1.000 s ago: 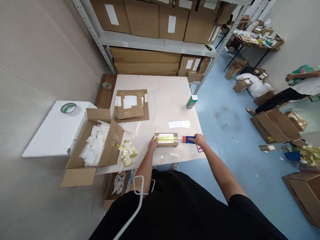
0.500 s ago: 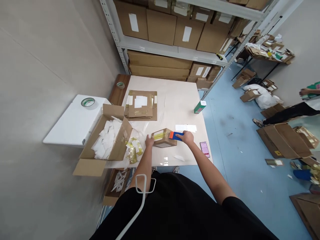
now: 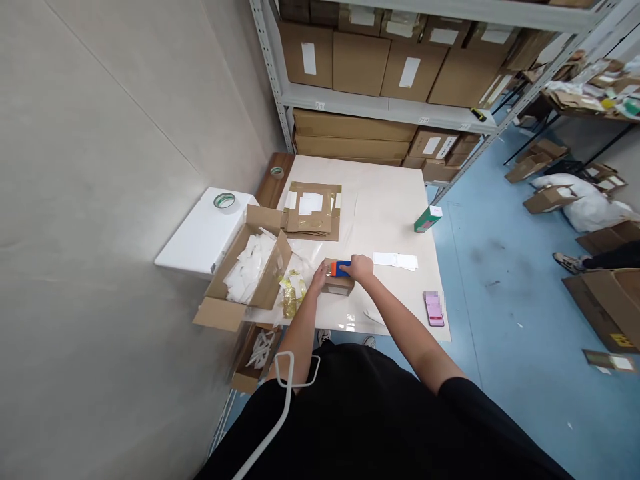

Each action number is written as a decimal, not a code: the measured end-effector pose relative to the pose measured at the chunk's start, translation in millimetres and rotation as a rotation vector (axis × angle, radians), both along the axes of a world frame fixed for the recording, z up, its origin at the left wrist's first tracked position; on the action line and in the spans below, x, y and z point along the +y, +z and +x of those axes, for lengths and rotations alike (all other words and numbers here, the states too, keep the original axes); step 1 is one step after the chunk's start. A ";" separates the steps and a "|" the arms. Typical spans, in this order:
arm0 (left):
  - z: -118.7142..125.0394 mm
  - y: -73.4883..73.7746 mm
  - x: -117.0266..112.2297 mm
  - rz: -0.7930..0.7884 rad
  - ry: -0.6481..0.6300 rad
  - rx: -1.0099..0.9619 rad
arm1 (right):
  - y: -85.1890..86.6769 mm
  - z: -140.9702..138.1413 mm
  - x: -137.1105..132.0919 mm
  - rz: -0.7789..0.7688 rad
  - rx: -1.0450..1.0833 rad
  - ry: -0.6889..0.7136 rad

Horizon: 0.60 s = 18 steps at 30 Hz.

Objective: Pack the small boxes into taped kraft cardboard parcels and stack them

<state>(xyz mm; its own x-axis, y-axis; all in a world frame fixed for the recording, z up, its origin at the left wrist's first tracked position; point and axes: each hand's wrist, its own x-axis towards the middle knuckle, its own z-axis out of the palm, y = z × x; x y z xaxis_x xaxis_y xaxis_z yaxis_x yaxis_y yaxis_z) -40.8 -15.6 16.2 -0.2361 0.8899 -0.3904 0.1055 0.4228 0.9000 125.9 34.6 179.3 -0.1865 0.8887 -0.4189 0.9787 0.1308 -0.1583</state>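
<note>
A small brown cardboard box [image 3: 339, 287] sits near the front of the table. My left hand [image 3: 319, 277] grips its left side, with the fingers partly hidden. My right hand [image 3: 361, 267] is closed around a scraper with a blue handle and an orange head [image 3: 341, 269]. The orange head lies over the top of the box, close to my left fingers. Crumpled yellow tape scraps [image 3: 290, 301] lie left of the box. White label sheets [image 3: 395, 261] are to the right of my right hand.
A carton [image 3: 216, 313] full of white paper scraps stands at the left. Flattened cardboard [image 3: 295, 225] lies farther back, a green box [image 3: 428, 219] at the right edge, and a phone [image 3: 433, 309] at the front right. Shelving [image 3: 350, 100] with boxes rises behind the table.
The scraper has moved left across the box top, towards my left hand. My left hand now reaches further over the box's left end. The whole view has shifted left.
</note>
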 end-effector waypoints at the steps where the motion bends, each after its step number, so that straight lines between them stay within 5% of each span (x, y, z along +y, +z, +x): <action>1: 9.4 -2.8 -2.4 -0.010 0.003 0.000 | 0.2 4.9 2.5 -0.010 -0.010 -0.008; 9: 87.2 -12.0 -3.0 -0.055 -0.025 0.118 | -1.3 88.7 10.5 -0.068 -0.044 -0.059; 18: 84.8 -6.3 -2.1 -0.059 -0.029 0.174 | -10.5 180.0 -9.1 -0.036 -0.001 -0.189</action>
